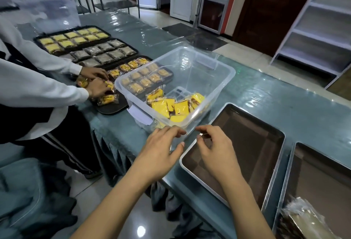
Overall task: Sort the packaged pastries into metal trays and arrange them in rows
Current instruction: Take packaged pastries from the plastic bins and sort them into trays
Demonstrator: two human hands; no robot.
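Note:
A clear plastic bin [224, 79] stands on the table and holds several yellow packaged pastries [171, 107] in its near corner. My left hand [161, 147] hovers at the bin's near corner with fingers loosely bent and holds nothing. My right hand [214, 147] is beside it over the left end of a bare metal tray [266, 136], fingers loosely curled, also holding nothing. A second metal tray [322, 174] lies to the right, with clear wrappers at its near end.
Another person in white sleeves [38, 86] arranges pastries on a dark tray [112, 108] at the left. Behind it lie dark trays filled with rows of yellow [72, 38] and grey packs [102, 53]. A white shelf unit [313, 29] stands at the right.

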